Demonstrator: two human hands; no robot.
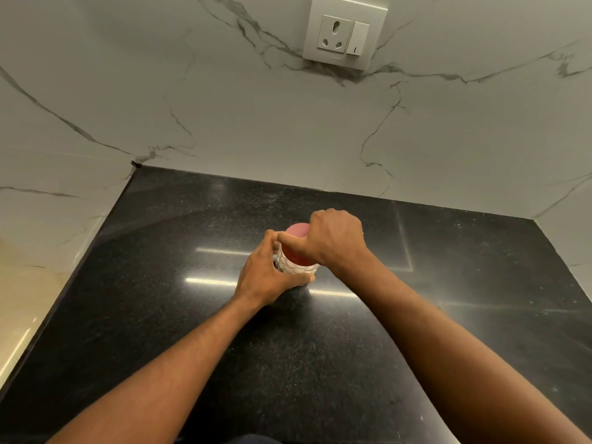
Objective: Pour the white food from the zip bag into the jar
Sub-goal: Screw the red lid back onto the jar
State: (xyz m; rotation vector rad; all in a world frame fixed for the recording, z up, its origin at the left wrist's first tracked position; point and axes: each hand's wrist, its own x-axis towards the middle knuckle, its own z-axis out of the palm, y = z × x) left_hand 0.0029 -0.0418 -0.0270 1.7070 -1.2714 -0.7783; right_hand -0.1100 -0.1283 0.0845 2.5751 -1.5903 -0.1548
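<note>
A small jar (pixel 296 268) with a white scale-patterned body stands on the black countertop (pixel 179 315) near its middle. A pink-red lid (pixel 296 231) sits on top of it. My left hand (pixel 267 277) wraps around the jar's body from the left. From above and the right, my right hand (pixel 333 240) grips the lid with fingers curled around its rim. No zip bag is in view.
A white marble-patterned wall (pixel 256 123) rises behind and to the left of the counter, with a socket and switch plate (pixel 344 32) high up. The counter's left edge (pixel 48 318) drops to a beige floor.
</note>
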